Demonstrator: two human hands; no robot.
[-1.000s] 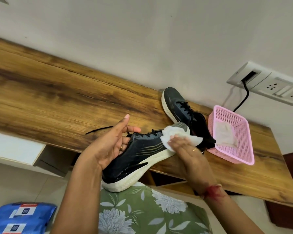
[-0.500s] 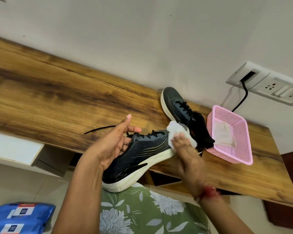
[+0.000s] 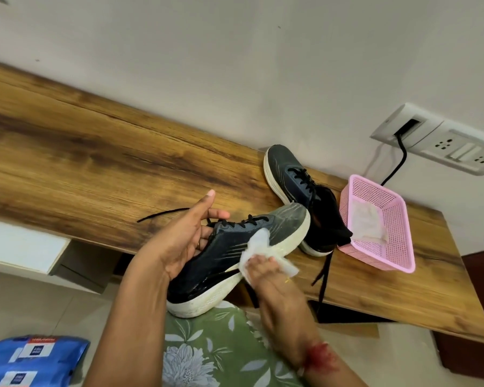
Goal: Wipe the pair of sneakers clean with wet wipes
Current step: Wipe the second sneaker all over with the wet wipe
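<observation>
A wipe [image 3: 256,243] is pressed on a held shoe [image 3: 221,263].
The left hand [image 3: 179,241] grasps the shoe by its opening, at the near edge of the desk [image 3: 95,169]. The right hand [image 3: 266,270] pinches the wipe against the shoe's side, by the white sole. The other shoe [image 3: 294,177] lies farther back on the desk, just beside a pink basket [image 3: 397,247] on the right.
</observation>
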